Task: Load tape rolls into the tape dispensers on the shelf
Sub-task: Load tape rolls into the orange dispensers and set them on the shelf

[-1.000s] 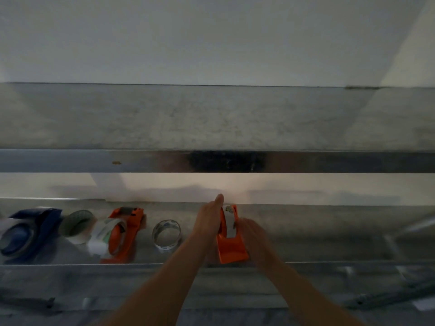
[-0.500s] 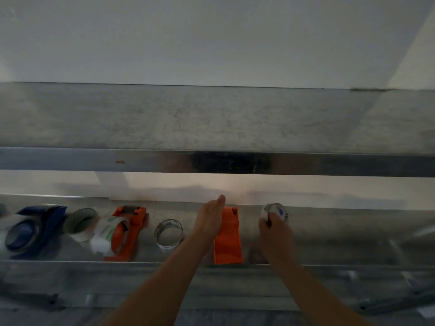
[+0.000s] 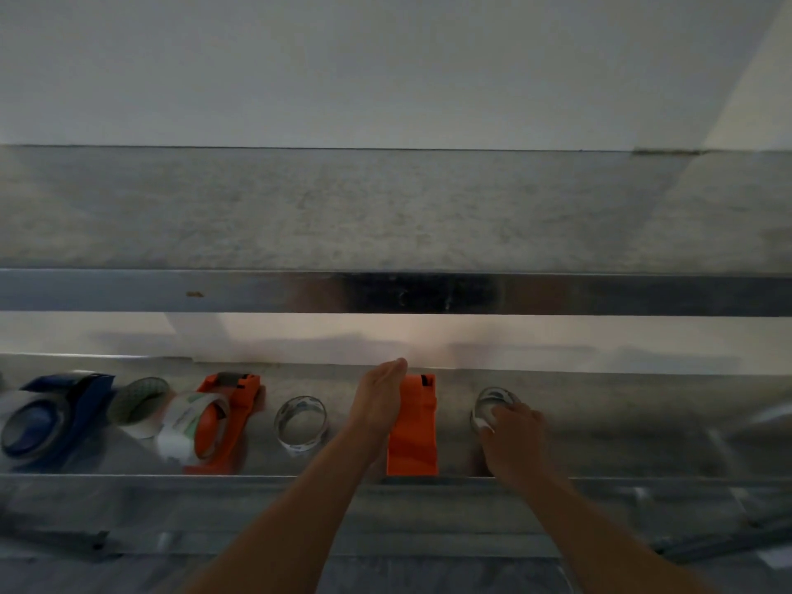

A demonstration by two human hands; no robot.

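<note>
- At the far left of the lower shelf (image 3: 257, 480), a blue dispenser (image 3: 55, 415) lies on its side, apparently already carrying a roll.
- A loose pale roll (image 3: 139, 405) leans just beside it. Next comes a loaded orange dispenser (image 3: 223, 422) with a white-and-green roll on its hub.
- A spare clear roll (image 3: 301, 422) stands near the front lip, handy for a later load.
- The left hand (image 3: 379, 398), fingers straight, presses flat against the empty orange dispenser (image 3: 413, 426), I'd guess to steady it.
- The right hand (image 3: 514, 433) curls its fingers round a glassy, pale-edged clear roll (image 3: 493, 403), near that dispenser's right. I can't tell whether it touches the shelf.
</note>
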